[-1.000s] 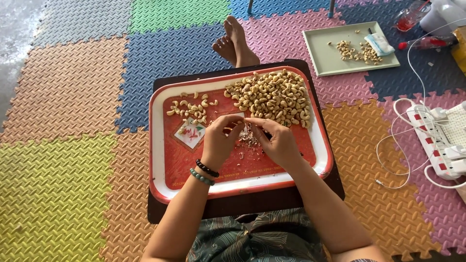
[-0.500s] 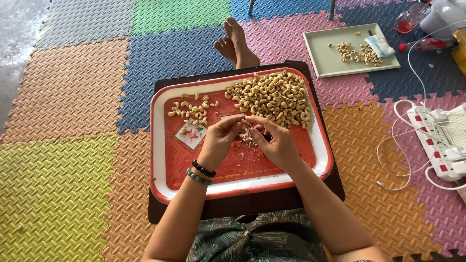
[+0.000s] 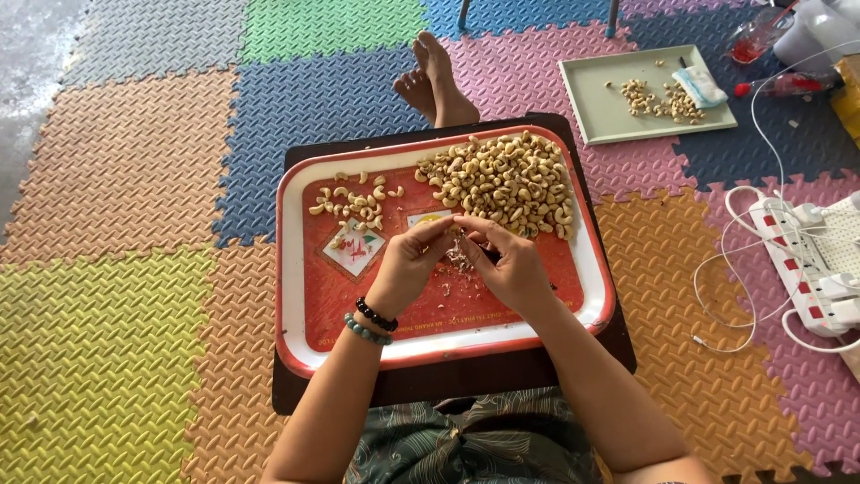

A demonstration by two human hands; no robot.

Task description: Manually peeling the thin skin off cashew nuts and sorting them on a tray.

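Two hands meet over the middle of a red rectangular serving tray with a white rim (image 3: 296,269), which sits on a dark low tabletop (image 3: 430,385) across the person's lap. The left hand (image 3: 408,264), with two bead bracelets at the wrist, and the right hand (image 3: 511,264) have their fingertips pinched together on one small pale cashew kernel (image 3: 455,226); both are nearly closed around it, and the nut itself is mostly hidden between the fingers. Just below them lies a scatter of thin brownish skin flakes (image 3: 457,263).

The step in hand looks like stripping the skin from this single kernel. A next move would likely call for setting it with the small group of cleaner curved kernels (image 3: 356,204) at the tray's upper left, then reaching to the large heap of cashew kernels (image 3: 502,182) at the upper right, just beyond the fingertips.

The tray's raised rim keeps nuts from rolling off. Bare red tray floor lies open near the person and to the left. Bare feet (image 3: 432,79) rest beyond the tabletop on coloured foam floor mats (image 3: 134,179). Well apart to the right lie a pale green tray with a few nuts (image 3: 591,99) and a white power strip with cables (image 3: 806,260).
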